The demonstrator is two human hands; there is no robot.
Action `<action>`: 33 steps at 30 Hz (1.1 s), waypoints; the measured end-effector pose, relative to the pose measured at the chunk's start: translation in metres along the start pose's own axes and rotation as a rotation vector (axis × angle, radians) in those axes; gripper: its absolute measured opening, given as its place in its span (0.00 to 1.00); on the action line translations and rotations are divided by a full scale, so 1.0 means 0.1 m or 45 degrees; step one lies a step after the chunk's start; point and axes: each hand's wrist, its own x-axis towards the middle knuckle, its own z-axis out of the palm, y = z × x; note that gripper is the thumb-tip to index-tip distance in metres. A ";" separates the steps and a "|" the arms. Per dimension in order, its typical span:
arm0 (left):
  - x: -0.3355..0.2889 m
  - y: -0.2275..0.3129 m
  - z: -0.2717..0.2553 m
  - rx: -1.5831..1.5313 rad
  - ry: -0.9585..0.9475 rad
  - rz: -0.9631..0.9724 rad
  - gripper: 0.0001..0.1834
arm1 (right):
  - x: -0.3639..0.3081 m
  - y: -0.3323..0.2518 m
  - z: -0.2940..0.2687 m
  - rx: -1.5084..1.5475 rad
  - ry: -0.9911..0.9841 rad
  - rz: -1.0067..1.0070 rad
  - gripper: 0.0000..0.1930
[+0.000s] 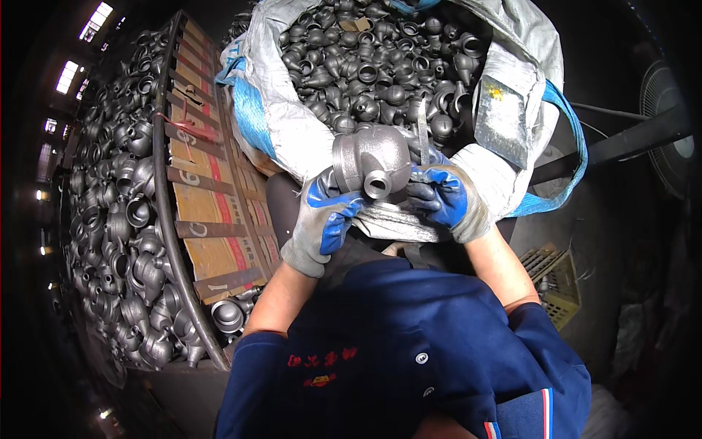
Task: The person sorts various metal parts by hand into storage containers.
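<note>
Navy shirt (373,329), left hand (324,216) clamping grainy grey spouted casting (374,156), right hand (447,196) gripping strip (423,128)

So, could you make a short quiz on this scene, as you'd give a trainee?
1. Multiple choice: what colour are the straps on the white sack?
A) red
B) blue
C) green

2. True or false: the left hand, in a glove, is at the left side of the grey metal casting.

3. Short answer: which hand is nearer the thin upright metal strip?

Key: 1. B; 2. True; 3. The right hand.
</note>
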 end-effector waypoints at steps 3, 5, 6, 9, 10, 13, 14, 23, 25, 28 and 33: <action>0.01 0.01 -0.03 -0.180 -0.082 -0.023 0.21 | 0.00 -0.01 -0.03 0.023 -0.049 0.027 0.06; 0.01 0.04 0.00 -0.167 -0.067 -0.027 0.21 | -0.02 0.03 -0.02 0.133 0.134 -0.018 0.27; 0.01 0.04 0.00 -0.168 -0.065 -0.025 0.21 | -0.02 0.01 -0.03 0.001 0.101 -0.108 0.27; 0.04 0.02 -0.10 -0.144 -0.108 -0.125 0.25 | 0.01 -0.03 0.12 -0.196 0.016 -0.254 0.28; 0.05 -0.05 -0.24 0.332 -0.266 0.227 0.25 | 0.02 -0.05 0.19 -0.260 -0.031 -0.314 0.28; 0.08 -0.10 -0.29 0.248 -0.268 0.167 0.24 | -0.01 -0.08 0.24 -0.460 0.048 -0.411 0.33; 0.07 -0.08 -0.25 -0.307 -0.097 -0.240 0.24 | -0.01 -0.10 0.28 -0.458 0.047 -0.410 0.33; 0.02 -0.05 -0.04 -0.210 -0.079 -0.141 0.19 | -0.08 -0.24 0.25 -1.151 0.347 -0.478 0.22; 0.04 -0.03 0.00 -0.146 -0.066 -0.152 0.17 | -0.08 -0.27 0.31 -0.951 0.310 -0.453 0.28; 0.08 -0.01 0.05 -0.180 0.042 -0.227 0.15 | -0.10 -0.33 0.21 -0.812 0.217 -0.381 0.26; 0.09 0.00 -0.09 -0.007 0.125 -0.227 0.10 | -0.06 -0.28 0.60 -0.921 0.223 -0.370 0.20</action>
